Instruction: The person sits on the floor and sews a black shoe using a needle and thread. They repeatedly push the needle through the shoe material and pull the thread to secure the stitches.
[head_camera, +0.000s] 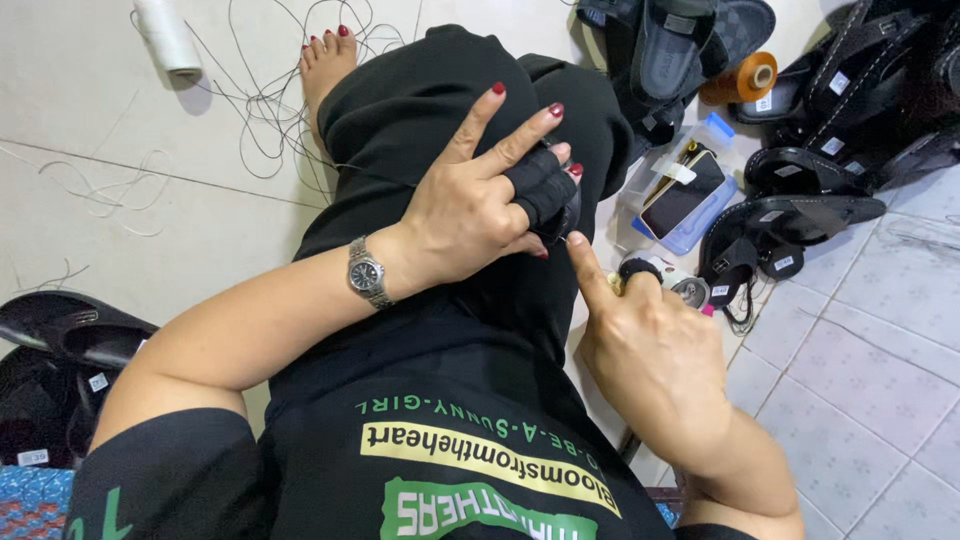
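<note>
The left hand has dark red nails, a silver wristwatch with a dark dial on its wrist, and a black wrap around one finger. Beneath both hands lie black trousers. Beyond the right hand sit black sandals with small white tags and an orange thread spool. Far past the left hand, a white spool and dark loose thread lie on cream tiles. The shirt near the arms is black with green and yellow print.

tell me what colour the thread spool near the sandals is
Orange: the thread spool lies on the floor beside the black sandals, seen best in the head view.
</note>
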